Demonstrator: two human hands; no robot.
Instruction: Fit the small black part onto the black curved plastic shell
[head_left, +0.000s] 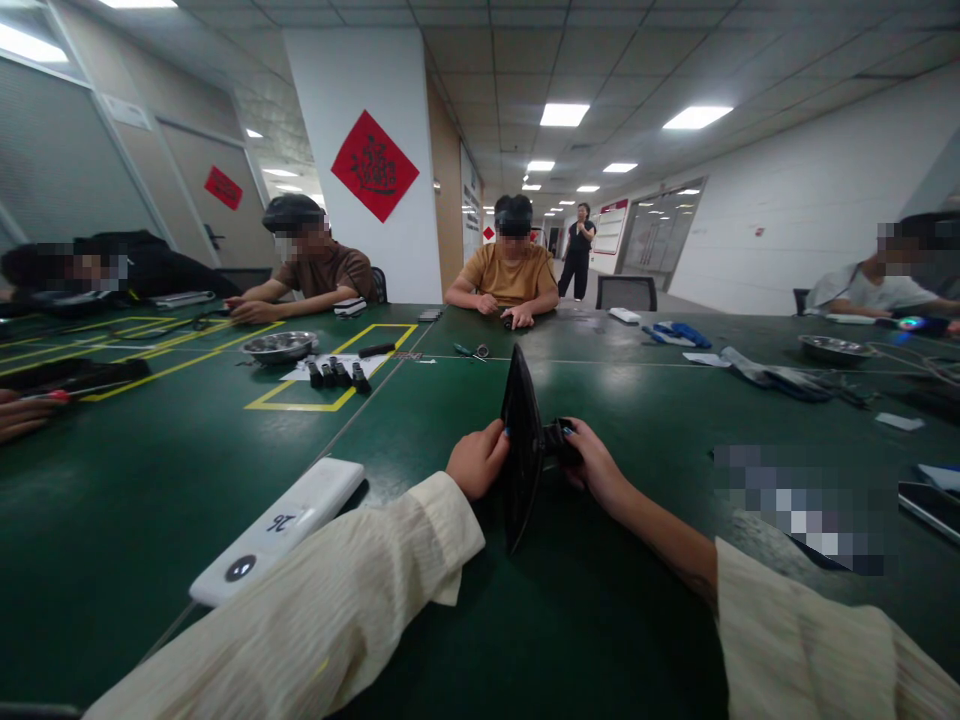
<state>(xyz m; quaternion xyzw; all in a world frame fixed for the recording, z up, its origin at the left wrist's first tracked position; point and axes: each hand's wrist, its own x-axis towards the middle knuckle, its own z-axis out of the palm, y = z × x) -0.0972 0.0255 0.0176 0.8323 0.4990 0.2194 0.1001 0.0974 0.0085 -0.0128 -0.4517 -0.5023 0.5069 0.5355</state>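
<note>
The left hand (478, 460) pinches the edge of an upright black panel (521, 450) above the green table (420, 610); the right hand's (596, 465) fingers curl around the dark mount (561, 442) on its other side.

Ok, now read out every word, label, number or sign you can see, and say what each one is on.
"26": on the white device, upside down from this side.
Red diamond sign on the pillar: dark ornate writing, not clear enough to quote.
Red sign on the door: too blurred.
Red-and-white board down the corridor: too small.
</note>
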